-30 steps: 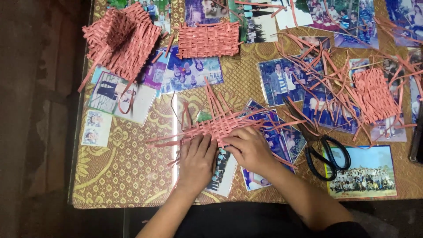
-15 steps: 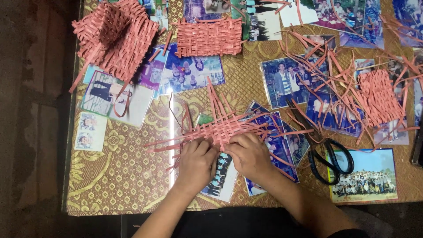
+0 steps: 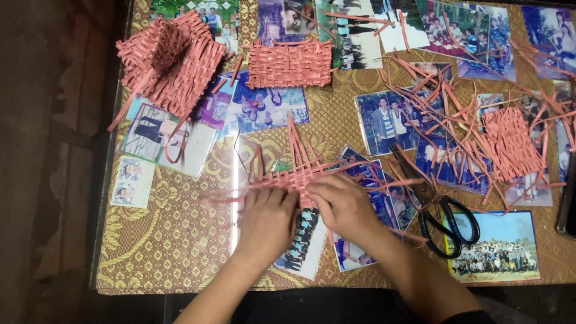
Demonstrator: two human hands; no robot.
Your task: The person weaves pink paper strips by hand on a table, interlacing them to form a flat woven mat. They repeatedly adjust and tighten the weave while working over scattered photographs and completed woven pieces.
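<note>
Seen from above, left to right across a glass-topped table [image 3: 180, 264] laid with a gold patterned cloth and scattered photographs [image 3: 267, 108]: a finished pink woven basket [image 3: 171, 57] at the far left corner, a flat woven panel [image 3: 290, 64] beside it. At centre, near the front edge, a half-woven mat of pink strips [image 3: 294, 177], pinned flat under both hands. Left hand [image 3: 267, 219] pressed palm down on the mat's near edge, fingers together and curled over the strips; right hand [image 3: 343, 204] alongside, fingertips pinching the weave. Further right, black-handled scissors [image 3: 441, 213] lying closed, then loose strips [image 3: 444, 114] and another woven piece [image 3: 510, 141].
</note>
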